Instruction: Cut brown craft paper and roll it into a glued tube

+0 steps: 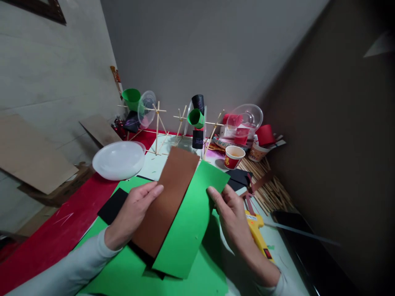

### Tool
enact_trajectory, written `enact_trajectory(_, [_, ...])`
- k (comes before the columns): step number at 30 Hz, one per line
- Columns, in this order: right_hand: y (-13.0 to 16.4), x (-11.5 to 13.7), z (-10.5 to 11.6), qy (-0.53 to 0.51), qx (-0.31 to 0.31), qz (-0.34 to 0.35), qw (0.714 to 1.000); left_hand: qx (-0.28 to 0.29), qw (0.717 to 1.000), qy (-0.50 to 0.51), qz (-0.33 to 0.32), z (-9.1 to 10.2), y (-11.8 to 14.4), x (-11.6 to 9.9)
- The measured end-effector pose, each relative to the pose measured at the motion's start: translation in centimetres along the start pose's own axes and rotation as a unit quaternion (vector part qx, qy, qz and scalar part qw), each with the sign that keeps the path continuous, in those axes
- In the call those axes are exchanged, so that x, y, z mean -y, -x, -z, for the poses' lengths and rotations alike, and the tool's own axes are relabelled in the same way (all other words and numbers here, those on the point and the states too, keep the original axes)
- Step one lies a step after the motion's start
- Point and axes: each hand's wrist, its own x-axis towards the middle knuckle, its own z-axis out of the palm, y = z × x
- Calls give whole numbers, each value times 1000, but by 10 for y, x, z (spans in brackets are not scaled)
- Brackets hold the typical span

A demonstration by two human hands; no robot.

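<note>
Looks like the sorting-sheets stage: both hands are holding a small stack of craft sheets up over the table. The left hand (134, 213) has its fingers closed on the brown sheet (168, 197), thumb on top. The right hand (234, 218) pinches the right edge of the green sheet (191, 222) underneath. I'd guess the next bit needs the two sheets slid apart without creasing. Both look flat, matte and a bit floppy. A yellow glue gun (257, 230) lies just right.

left hand (134, 211), brown sheet (168, 197), right hand (233, 216), green sheet (193, 222)
</note>
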Motion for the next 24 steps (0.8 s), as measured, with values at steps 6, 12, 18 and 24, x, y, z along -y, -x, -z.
enact_trajectory(6, [-2, 4, 6, 1, -8, -22, 1000, -40, 998, -44, -23, 12, -16, 10])
enact_trajectory(12, [6, -1, -4, 71, 20, -12, 997, -99, 982, -126, -100, 13, -16, 12])
enact_trajectory(18, [18, -8, -18, 156, 47, 47, 986, 83, 978, -142, -127, -8, 13, -2])
enact_trajectory(24, [26, -10, -18, 213, 55, 96, 971, 120, 977, -123, -127, -17, 20, 8])
